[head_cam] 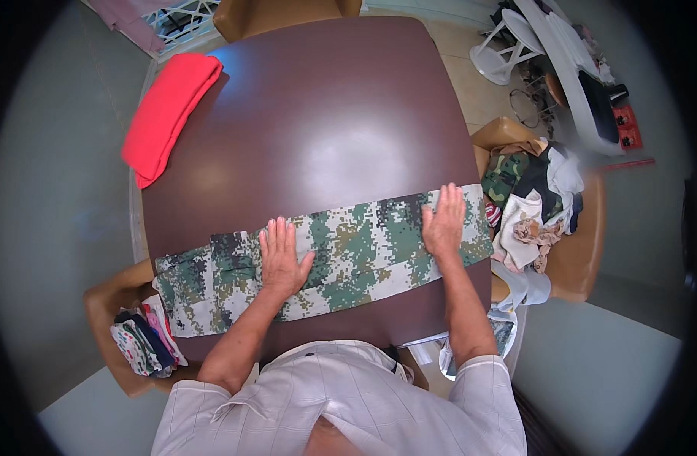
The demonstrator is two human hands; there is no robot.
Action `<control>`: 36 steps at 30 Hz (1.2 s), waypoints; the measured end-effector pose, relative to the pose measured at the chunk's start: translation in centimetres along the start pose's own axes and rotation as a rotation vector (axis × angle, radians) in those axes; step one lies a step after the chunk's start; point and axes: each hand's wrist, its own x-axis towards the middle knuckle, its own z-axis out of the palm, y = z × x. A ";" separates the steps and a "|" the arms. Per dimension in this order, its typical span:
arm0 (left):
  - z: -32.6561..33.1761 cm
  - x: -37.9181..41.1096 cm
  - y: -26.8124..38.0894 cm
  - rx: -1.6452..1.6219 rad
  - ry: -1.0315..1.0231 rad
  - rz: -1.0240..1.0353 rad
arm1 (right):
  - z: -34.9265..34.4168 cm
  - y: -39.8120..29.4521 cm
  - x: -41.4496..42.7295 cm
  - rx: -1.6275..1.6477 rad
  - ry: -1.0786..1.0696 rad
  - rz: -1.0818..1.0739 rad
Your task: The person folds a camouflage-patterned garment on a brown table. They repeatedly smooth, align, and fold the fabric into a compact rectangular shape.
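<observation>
Camouflage trousers (354,251), in a green, white and black pixel pattern, lie lengthwise across the near part of the brown table (325,114), one leg's width showing. My left hand (283,259) rests palm down on the cloth left of the middle, fingers extended and thumb apart. Flat on the cloth near its right end lies my right hand (444,222), with its fingers pointing to the far side. Neither hand grips the fabric. A pocket-like or folded part shows towards the left end.
A folded red cloth (171,119) lies at the table's far left edge. Folded clothes (146,339) sit on the left tan chair (100,305). Mixed garments (525,211) are heaped on the right tan chair (588,245). Another chair (280,17) stands beyond the table.
</observation>
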 end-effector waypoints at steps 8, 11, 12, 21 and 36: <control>0.1 0.6 -0.1 -0.022 0.105 0.065 | -1.0 2.8 -0.1 -0.032 0.168 -0.001; 0.1 0.1 0.6 -0.041 0.185 0.091 | -0.1 -7.4 -4.1 0.184 0.208 -0.157; -0.3 -0.5 1.6 -0.044 0.173 0.138 | -0.5 -11.2 -6.5 0.290 0.178 -0.233; 0.7 -8.4 3.4 -0.163 -0.009 0.214 | 1.0 -14.3 -15.3 0.282 -0.058 -0.314; -8.9 -16.1 -2.0 -0.511 0.406 -0.093 | -2.4 -19.2 -15.1 0.452 -0.003 -0.298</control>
